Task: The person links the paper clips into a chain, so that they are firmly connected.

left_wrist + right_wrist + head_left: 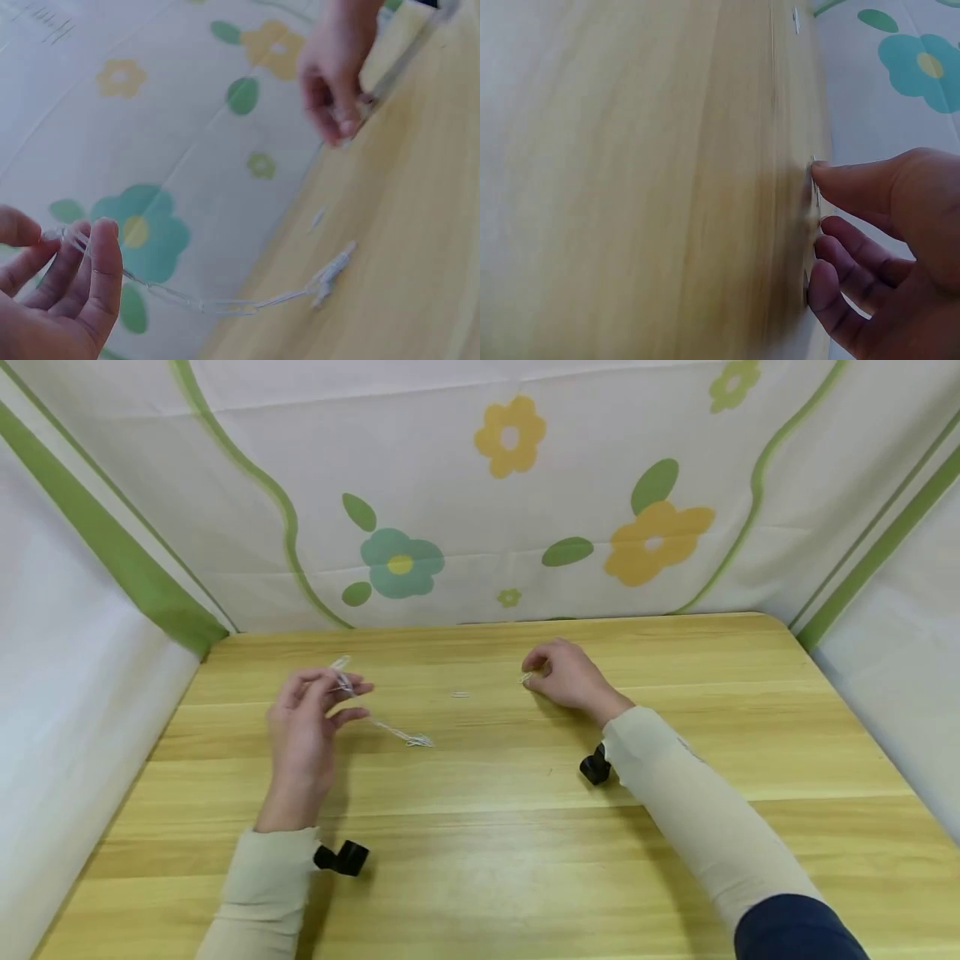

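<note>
A chain of linked white paper clips (pixel 225 304) hangs from my left hand (pixel 303 714). Thumb and index finger pinch its upper end, and the strand runs past the other fingers. Its lower end lies in a small heap (pixel 419 741) on the table. At the back of the table, my right hand (pixel 566 677) has its fingertips down at the wood, with thumb and index around pale paper clips (pixel 526 678). In the right wrist view a thin clip edge (pixel 817 196) shows between thumb and index finger. A loose paper clip (pixel 460 694) lies between the hands.
The wood-grain table (pixel 480 827) ends at the back against a white curtain (pixel 465 527) with printed flowers. White cloth also hangs at left and right. Small black devices (pixel 352 858) stick out from both sleeve cuffs.
</note>
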Demonstrator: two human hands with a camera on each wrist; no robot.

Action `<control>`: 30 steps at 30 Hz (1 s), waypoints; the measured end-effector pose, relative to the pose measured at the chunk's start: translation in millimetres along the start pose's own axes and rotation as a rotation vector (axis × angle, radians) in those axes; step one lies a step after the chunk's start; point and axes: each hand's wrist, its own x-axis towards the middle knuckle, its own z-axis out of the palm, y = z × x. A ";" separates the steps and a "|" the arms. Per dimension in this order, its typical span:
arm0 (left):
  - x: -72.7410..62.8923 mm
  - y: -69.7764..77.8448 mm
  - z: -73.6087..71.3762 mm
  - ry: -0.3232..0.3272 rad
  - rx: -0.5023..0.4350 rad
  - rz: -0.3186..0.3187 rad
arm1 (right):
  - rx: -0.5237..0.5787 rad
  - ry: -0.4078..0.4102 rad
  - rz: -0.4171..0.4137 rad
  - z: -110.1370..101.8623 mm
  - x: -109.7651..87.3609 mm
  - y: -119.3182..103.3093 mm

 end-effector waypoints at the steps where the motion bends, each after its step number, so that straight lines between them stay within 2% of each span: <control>1: 2.2 4.8 -4.0 0.036 -0.033 0.016 | -0.014 0.003 0.000 0.2 0.4 0.0; 4: 7.7 18.2 -13.6 0.112 -0.094 0.060 | -0.047 0.003 0.010 -0.5 -0.2 0.5; 6: 10.4 23.9 -16.0 0.141 -0.109 0.083 | -0.058 -0.003 0.017 -1.0 -1.1 1.8; 10: 11.8 23.4 -10.6 0.125 -0.066 0.074 | -0.049 -0.017 0.023 -1.8 -4.4 3.4; 13: 10.8 11.0 3.2 0.060 0.027 0.041 | -0.004 -0.021 0.016 -2.4 -9.7 3.0; 15: 8.6 -1.6 16.2 -0.004 0.097 0.013 | 0.067 -0.015 0.017 -3.2 -15.9 2.0; 17: 5.1 -15.7 31.6 -0.077 0.172 -0.021 | 0.180 -0.011 0.023 -4.3 -24.2 0.6; 21: -6.2 -41.6 62.5 -0.203 0.255 -0.098 | 0.432 -0.004 0.036 -6.4 -43.9 -5.1; 25: -18.0 -60.4 86.6 -0.256 0.279 -0.153 | 0.575 -0.004 0.045 -7.2 -60.7 -10.8; 30: -28.1 -72.6 104.1 -0.274 0.261 -0.183 | 0.650 0.012 0.065 -5.8 -74.6 -14.2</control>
